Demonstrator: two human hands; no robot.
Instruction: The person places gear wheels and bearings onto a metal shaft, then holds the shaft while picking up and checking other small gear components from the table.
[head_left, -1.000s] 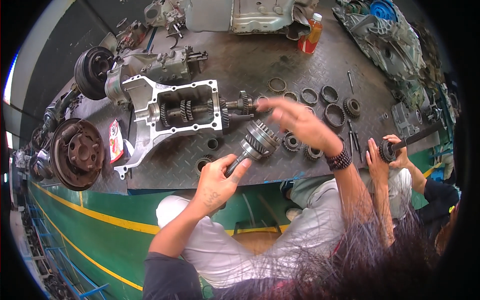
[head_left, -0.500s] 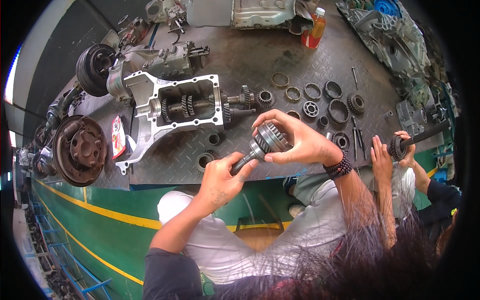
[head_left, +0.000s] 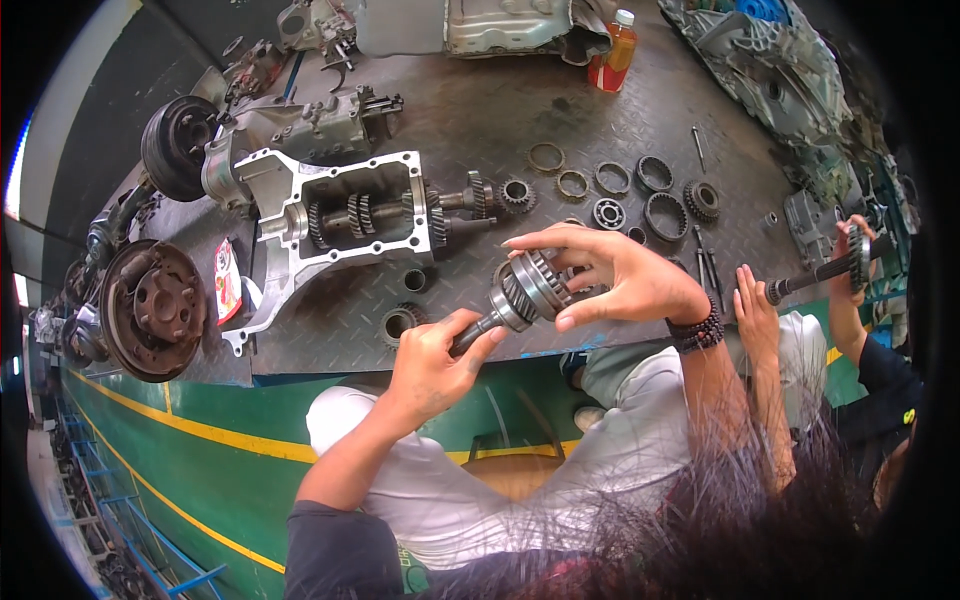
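Over the table's near edge I hold a gear shaft (head_left: 516, 300) at a slant, with several steel gears and a toothed ring stacked on it. My left hand (head_left: 428, 368) is wrapped round the shaft's thin lower-left end. At the upper end my right hand (head_left: 630, 275), with a dark beaded bracelet at the wrist, arches over the gears. Its fingers lie along their top and the thumb is below, a gap showing under the palm. A loose gear (head_left: 403, 322) and a small sleeve (head_left: 414, 280) lie on the table beside my left hand.
An opened gearbox housing (head_left: 345, 255) with gears inside stands left of centre. Rings (head_left: 612, 178), bearings and gears lie to the right. A rusty drum (head_left: 155, 310) is at far left, a bottle (head_left: 612, 55) at the back. A co-worker's hand (head_left: 757, 315) is at right.
My right hand's grip has loosened and its fingers have spread, showing more of the gears. The co-worker's shaft has swung, its gear now at the far right. The view has shifted slightly.
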